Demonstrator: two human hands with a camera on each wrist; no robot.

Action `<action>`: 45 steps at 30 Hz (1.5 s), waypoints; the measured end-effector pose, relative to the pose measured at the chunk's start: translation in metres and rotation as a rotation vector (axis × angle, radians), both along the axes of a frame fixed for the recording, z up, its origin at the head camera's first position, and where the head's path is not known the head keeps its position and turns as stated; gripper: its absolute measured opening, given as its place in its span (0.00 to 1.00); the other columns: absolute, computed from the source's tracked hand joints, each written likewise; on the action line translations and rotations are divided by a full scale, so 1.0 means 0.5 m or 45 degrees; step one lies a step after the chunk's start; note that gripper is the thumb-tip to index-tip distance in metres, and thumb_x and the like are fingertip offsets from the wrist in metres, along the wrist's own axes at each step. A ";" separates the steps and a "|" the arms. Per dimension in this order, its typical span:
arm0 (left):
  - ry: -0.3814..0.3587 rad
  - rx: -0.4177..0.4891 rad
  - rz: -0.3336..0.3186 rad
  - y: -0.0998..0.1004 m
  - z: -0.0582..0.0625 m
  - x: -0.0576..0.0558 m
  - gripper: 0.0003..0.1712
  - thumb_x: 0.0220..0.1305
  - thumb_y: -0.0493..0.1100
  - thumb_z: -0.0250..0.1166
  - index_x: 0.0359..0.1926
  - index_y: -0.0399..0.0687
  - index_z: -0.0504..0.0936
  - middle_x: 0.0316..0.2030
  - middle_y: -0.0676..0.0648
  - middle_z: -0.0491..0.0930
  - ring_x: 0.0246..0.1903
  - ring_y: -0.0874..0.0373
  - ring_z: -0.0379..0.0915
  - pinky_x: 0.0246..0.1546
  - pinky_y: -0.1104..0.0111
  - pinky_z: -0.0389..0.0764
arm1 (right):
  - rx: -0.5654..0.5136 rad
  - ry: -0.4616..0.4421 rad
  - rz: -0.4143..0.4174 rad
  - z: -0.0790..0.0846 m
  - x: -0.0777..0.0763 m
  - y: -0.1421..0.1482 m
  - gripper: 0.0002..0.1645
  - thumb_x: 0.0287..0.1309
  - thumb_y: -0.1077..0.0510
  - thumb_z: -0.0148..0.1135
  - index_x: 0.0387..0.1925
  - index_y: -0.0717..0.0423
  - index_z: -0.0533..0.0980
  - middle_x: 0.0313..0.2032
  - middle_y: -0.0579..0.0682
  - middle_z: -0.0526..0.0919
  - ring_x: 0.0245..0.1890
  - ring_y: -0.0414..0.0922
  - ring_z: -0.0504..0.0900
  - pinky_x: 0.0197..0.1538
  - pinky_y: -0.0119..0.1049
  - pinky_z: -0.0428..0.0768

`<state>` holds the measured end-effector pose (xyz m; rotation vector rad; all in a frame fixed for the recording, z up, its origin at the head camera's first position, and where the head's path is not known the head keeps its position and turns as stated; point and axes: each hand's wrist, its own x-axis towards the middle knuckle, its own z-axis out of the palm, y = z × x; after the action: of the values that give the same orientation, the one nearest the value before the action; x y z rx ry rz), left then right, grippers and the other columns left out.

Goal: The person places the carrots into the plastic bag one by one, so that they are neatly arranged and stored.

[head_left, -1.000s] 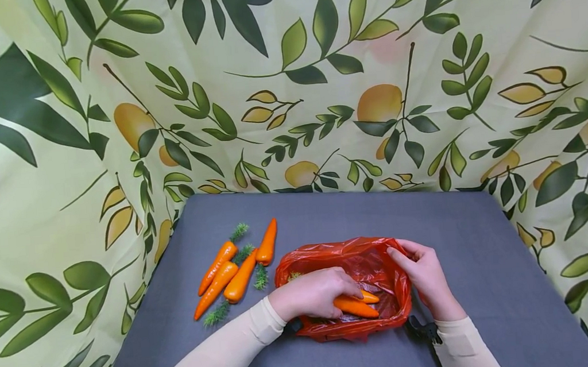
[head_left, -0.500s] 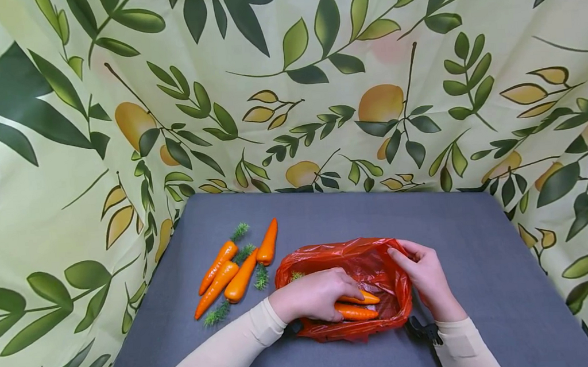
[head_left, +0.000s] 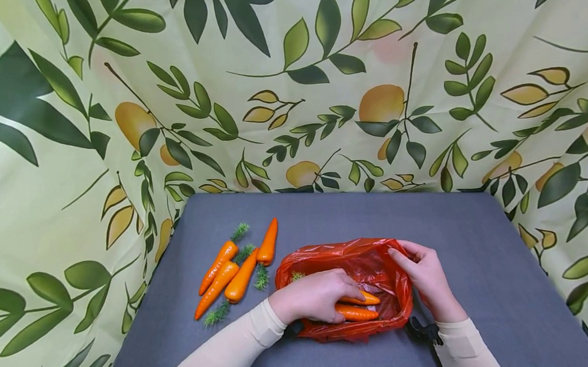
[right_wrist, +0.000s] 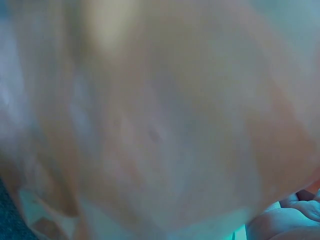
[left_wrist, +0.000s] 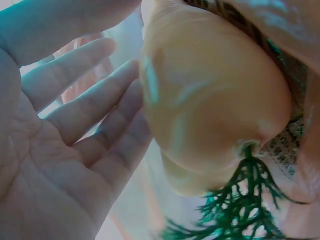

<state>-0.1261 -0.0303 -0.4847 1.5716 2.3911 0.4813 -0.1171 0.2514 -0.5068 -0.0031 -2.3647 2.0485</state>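
Observation:
A red plastic bag [head_left: 330, 251] lies on the grey table with its mouth facing up. My left hand [head_left: 319, 295] reaches inside it, over two orange carrots [head_left: 364, 298]. In the left wrist view, that hand's fingers [left_wrist: 82, 107] are extended, and their tips meet the side of a large carrot [left_wrist: 215, 105] with a green leafy top [left_wrist: 245, 205]. At the bag's right edge, my right hand [head_left: 430, 276] pinches the rim between thumb and fingers. Blurred bag plastic [right_wrist: 165, 120] fills most of the right wrist view.
Several carrots [head_left: 241, 277] with green tops lie on the grey table [head_left: 465, 250] left of the bag. Leaf-and-fruit patterned cloth [head_left: 270, 151] hangs behind the table and along both sides. Black straps [head_left: 424, 331] sit at my right wrist.
Inside the bag, the two carrots shifted slightly and came to lie side by side under my left hand. My right hand stays on the rim; the last half second shows almost no movement.

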 end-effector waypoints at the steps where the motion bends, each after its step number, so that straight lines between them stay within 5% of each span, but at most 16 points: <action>1: -0.002 0.007 0.000 0.000 0.002 0.001 0.32 0.64 0.41 0.81 0.69 0.59 0.88 0.60 0.62 0.89 0.60 0.66 0.79 0.67 0.78 0.76 | 0.000 0.002 0.001 0.000 0.000 0.000 0.25 0.79 0.55 0.68 0.63 0.74 0.82 0.42 0.38 0.94 0.39 0.39 0.93 0.44 0.33 0.92; 18: 0.057 0.084 0.056 -0.024 0.076 0.011 0.33 0.69 0.46 0.78 0.74 0.67 0.84 0.63 0.62 0.87 0.66 0.65 0.78 0.71 0.74 0.76 | 0.018 -0.003 0.002 0.000 0.001 0.001 0.26 0.80 0.54 0.68 0.64 0.73 0.82 0.42 0.36 0.94 0.40 0.40 0.94 0.45 0.34 0.93; 26: 0.094 0.129 0.124 -0.053 0.119 0.010 0.30 0.69 0.46 0.78 0.71 0.56 0.86 0.66 0.59 0.86 0.70 0.61 0.77 0.74 0.70 0.75 | 0.003 -0.006 -0.006 -0.001 0.001 0.000 0.25 0.79 0.55 0.68 0.63 0.74 0.82 0.41 0.36 0.94 0.39 0.40 0.94 0.44 0.34 0.92; 45: 0.140 0.395 0.329 -0.150 0.178 -0.006 0.31 0.66 0.43 0.80 0.70 0.55 0.86 0.65 0.55 0.86 0.67 0.57 0.77 0.70 0.62 0.82 | 0.029 -0.003 0.006 -0.001 0.004 0.000 0.26 0.80 0.55 0.68 0.64 0.73 0.82 0.42 0.36 0.94 0.39 0.40 0.93 0.44 0.33 0.92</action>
<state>-0.1291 -0.1054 -0.3957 1.4378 2.7267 0.8757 -0.1151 0.2515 -0.5073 0.0005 -2.3910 2.0247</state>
